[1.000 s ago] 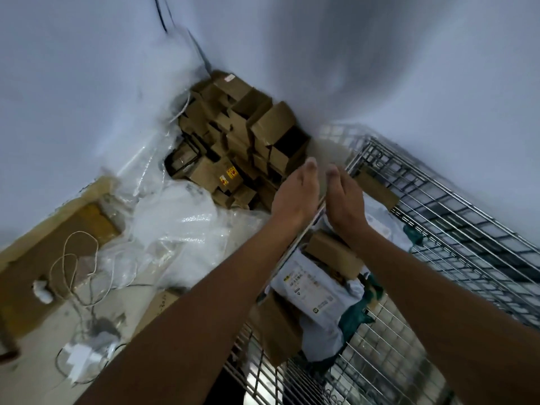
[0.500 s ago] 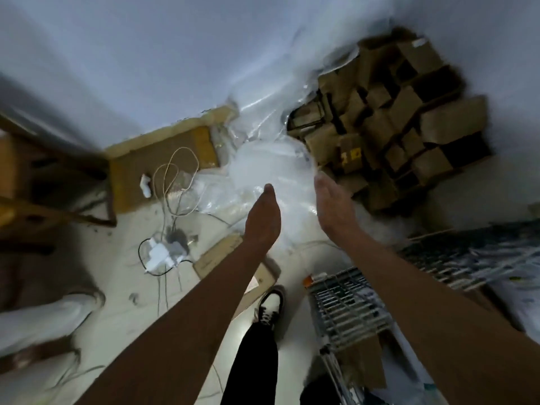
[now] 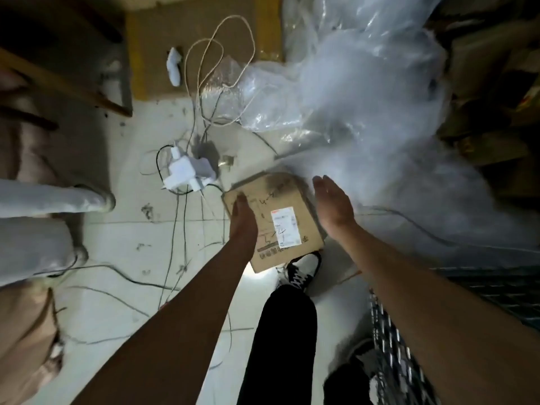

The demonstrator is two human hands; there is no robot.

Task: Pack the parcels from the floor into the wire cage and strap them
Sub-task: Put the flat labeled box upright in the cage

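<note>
Parcel: a flat brown cardboard parcel [image 3: 273,220] lies on the pale tiled floor [image 3: 122,244], between the two hands.
Label: a white shipping label [image 3: 285,228] is on the top face of the parcel, with dark marks and printed text near it.
Left hand: the left hand [image 3: 243,220] has straight fingers and is over the left edge of the parcel; I cannot tell if it touches the cardboard.
Right hand: the right hand [image 3: 333,207] is flat with fingers together, palm to the parcel, at the right side of it and gripping nothing.
Wire cage: a part of the wire cage [image 3: 388,340] shows at the lower right, beside the right forearm.
Shoe: a black and white shoe [image 3: 298,271] stands just beside the near corner of the parcel.
Plastic: a large heap of clear plastic wrap [image 3: 365,112] lies behind the parcel, toward the right.
Cables: a white power adapter [image 3: 187,173] with thin cables [image 3: 178,247] lies on the floor to the left of the parcel.
</note>
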